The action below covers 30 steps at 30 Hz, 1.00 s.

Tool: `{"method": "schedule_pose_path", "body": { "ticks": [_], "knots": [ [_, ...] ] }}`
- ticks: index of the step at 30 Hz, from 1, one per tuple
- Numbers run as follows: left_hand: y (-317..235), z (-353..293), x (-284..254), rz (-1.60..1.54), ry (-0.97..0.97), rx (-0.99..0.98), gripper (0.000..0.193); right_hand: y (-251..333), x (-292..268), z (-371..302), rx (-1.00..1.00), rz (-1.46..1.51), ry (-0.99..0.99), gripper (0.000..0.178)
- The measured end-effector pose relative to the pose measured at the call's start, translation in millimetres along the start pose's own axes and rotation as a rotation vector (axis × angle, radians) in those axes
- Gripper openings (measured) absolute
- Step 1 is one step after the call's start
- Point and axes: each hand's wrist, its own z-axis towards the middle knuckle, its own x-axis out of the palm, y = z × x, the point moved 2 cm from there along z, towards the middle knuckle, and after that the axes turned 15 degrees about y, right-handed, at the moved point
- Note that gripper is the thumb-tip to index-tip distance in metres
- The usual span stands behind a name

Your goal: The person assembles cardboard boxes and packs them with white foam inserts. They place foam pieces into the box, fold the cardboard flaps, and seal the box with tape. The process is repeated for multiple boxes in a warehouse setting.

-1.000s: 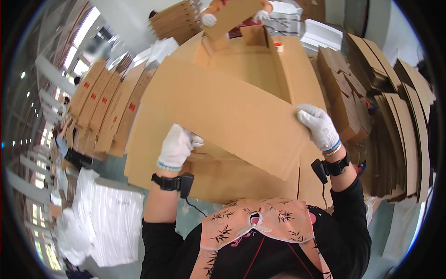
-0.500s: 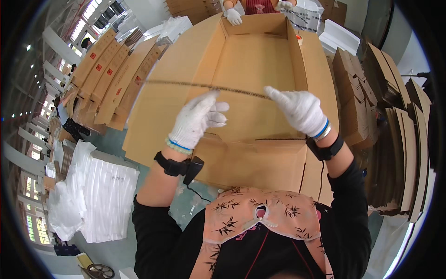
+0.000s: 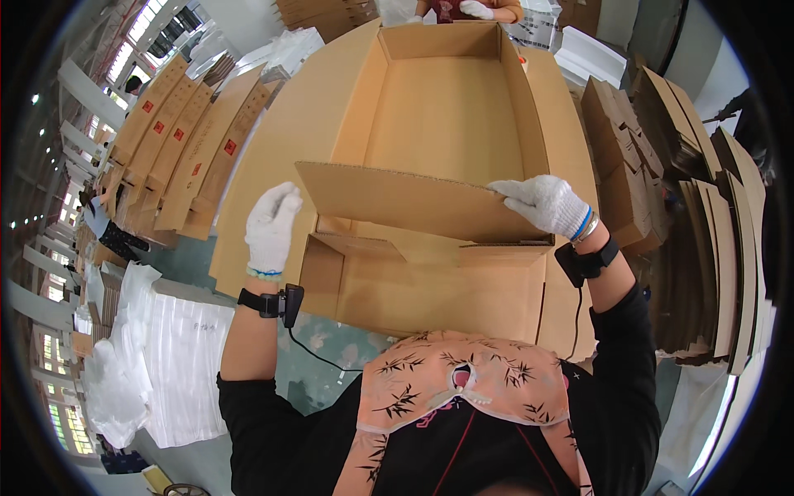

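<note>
A large open brown cardboard box point(image 3: 447, 107) lies lengthwise before me, its near end crossed by an upright, slightly tilted cardboard panel point(image 3: 397, 198). My right hand point(image 3: 546, 207), in a white knit glove, pinches the panel's top edge near its right end. At the panel's left end, my gloved left hand point(image 3: 275, 227) is raised just outside the corner, fingers stretched upward and holding nothing. Nearer to me, folded flaps form a shallow cardboard compartment point(image 3: 422, 289).
Across the box stands a co-worker in white gloves point(image 3: 476, 10). Large cartons point(image 3: 178, 140) lean in a row at left, above a plastic-wrapped white stack point(image 3: 186, 364). Folded cardboard point(image 3: 703, 264) stands at right, below a white foam piece point(image 3: 589, 58). Wide side flaps point(image 3: 273, 165) spread outward.
The panel has swung from nearly edge-on to showing its broad face. My left hand has moved left, away from it; my right hand has shifted slightly right and down. The co-worker's hand has left the rim.
</note>
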Motion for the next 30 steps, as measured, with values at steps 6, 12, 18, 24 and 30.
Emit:
{"method": "schedule_pose_path", "body": {
  "ticks": [6,12,18,24,30],
  "knots": [
    [39.7,4.6,2.5,1.17,0.613,0.318,0.036,13.5,-11.8,0.8,-0.063,-0.017,-0.154,0.029],
    [85.5,16.7,-13.2,1.105,0.735,0.206,0.032,34.7,-19.1,-0.5,-0.01,-0.008,0.018,0.023],
    [52.5,29.5,-42.1,0.548,0.493,0.329,0.023,29.1,-14.9,-1.6,0.108,0.121,-0.187,0.025],
    [34.7,71.9,-0.6,0.743,0.989,0.222,0.034,29.5,-19.2,-11.6,0.368,0.223,-0.226,0.027],
    [39.7,123.3,107.3,1.012,1.349,0.217,0.043,36.0,-16.9,-14.0,0.305,0.055,-0.292,0.024]
  ]
}}
